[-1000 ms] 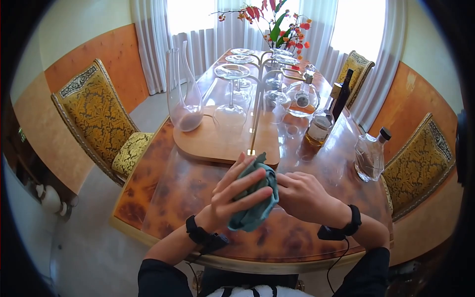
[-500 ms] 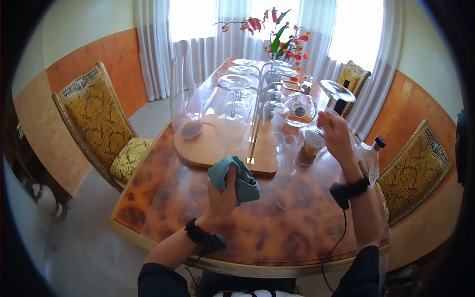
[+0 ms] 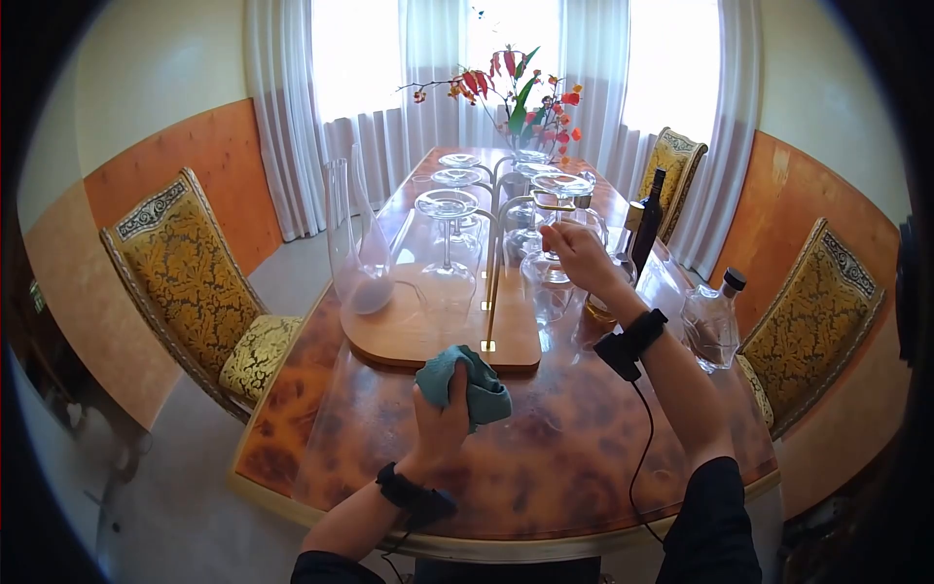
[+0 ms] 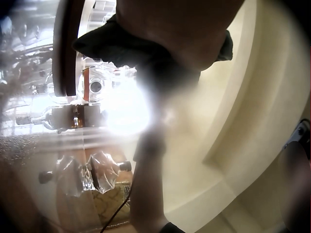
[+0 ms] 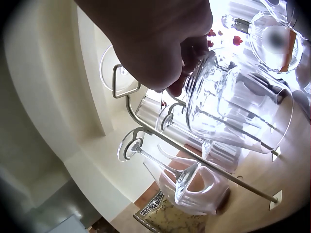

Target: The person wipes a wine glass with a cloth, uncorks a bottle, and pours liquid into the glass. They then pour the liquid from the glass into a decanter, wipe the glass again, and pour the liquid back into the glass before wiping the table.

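The right hand (image 3: pixel 581 255), gripping an upturned wineglass (image 5: pixel 233 104), had swung inward to the rack (image 3: pixel 492 292) at center frame, bringing the glass near a hook (image 5: pixel 114 81), while the left hand (image 3: pixel 440 428) clutched a teal cloth (image 3: pixel 484 397) at lower center.

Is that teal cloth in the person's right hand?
No, the head view shows the left hand gripping the teal cloth, apart from the right hand.
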The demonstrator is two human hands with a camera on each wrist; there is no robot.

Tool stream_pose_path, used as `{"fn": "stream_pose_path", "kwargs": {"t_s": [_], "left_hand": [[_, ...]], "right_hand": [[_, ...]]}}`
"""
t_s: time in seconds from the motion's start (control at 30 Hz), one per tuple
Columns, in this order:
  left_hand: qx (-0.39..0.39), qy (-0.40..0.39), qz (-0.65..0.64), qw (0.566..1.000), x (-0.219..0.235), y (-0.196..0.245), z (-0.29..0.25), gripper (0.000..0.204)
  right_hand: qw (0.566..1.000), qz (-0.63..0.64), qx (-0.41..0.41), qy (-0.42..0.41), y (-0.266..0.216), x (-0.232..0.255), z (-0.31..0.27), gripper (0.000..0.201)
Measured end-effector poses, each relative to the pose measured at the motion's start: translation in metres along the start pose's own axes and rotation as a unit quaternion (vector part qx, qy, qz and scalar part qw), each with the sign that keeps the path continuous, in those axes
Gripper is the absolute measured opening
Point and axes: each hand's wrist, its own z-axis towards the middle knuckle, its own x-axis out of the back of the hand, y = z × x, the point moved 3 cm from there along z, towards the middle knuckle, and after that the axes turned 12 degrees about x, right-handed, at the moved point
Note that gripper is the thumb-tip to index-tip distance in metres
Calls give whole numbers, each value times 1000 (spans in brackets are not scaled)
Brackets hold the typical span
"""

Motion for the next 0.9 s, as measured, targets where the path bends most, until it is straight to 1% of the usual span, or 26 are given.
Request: {"fn": "stream_pose_path", "kwargs": {"t_s": [0.03, 0.1, 0.13, 0.2, 0.23, 0.3, 0.4, 0.43, 0.47, 0.5, 0.53, 0.57, 0.6, 0.63, 0.67, 0.7, 0.73, 0.77, 0.8, 0.87, 0.9], "left_hand": [[1, 0, 0, 1000, -1, 0, 0, 23], [-32, 6, 15, 999, -1, 2, -1, 23], [-32, 6, 16, 999, 0, 3, -1, 23], [-18, -24, 11, 999, 0, 3, 0, 23], [-17, -23, 12, 1000, -1, 3, -1, 23], [10, 18, -22, 1000, -1, 3, -1, 24], [24, 27, -28, 999, -3, -3, 4, 29], [29, 31, -27, 999, -3, -1, 4, 29], [85, 18, -36, 996, -4, 0, 5, 33], [142, 8, -45, 989, -4, 0, 6, 37], [150, 15, -44, 988, -1, -3, 9, 37], [230, -31, -104, 967, -1, -11, 11, 38], [306, -76, -166, 934, -3, -19, 11, 40], [335, -127, -121, 926, -3, -22, 10, 54], [343, -124, -120, 923, -4, -26, 7, 54], [398, -198, -219, 869, -12, -32, 1, 56], [444, -267, -313, 796, -20, -35, -5, 59], [395, -292, -269, 829, -25, -33, -7, 65], [401, -293, -268, 826, -30, -24, -14, 65], [417, -315, -291, 801, -40, -7, -27, 68], [425, -318, -289, 797, -42, -9, -28, 68]], "right_hand": [[1000, 5, 0, 5, 0, -3, 0, 41], [1000, 12, -1, 10, -2, -10, -2, 40], [1000, 8, -1, 4, -3, -12, -3, 40], [1000, 6, -1, -2, -6, -15, -3, 39], [1000, 11, -3, -3, -7, -16, -3, 38], [1000, 19, -8, -6, -11, -16, -5, 36], [1000, 10, -24, -13, -17, -14, -9, 34], [1000, -23, -15, 5, -20, -10, -13, 33], [998, -56, -7, 22, -21, -9, -20, 35], [995, -65, 18, 79, -22, -8, -33, 39], [989, -104, 26, 103, -32, -1, -45, 34], [985, -127, 23, 111, -44, 4, -58, 34], [981, -150, 20, 119, -57, 8, -72, 35], [992, -92, 0, 86, -65, 2, -89, 38], [998, -36, -21, 57, -75, -5, -107, 42], [1000, 6, 6, -13, -91, -9, -120, 54], [997, 24, 45, -59, -108, -15, -132, 63], [990, 41, 83, -103, -122, -21, -142, 72], [991, 41, 76, -101, -129, -25, -150, 72], [982, 61, 37, -176, -136, -34, -164, 84], [985, 46, 30, -167, -134, -34, -166, 82]]}}
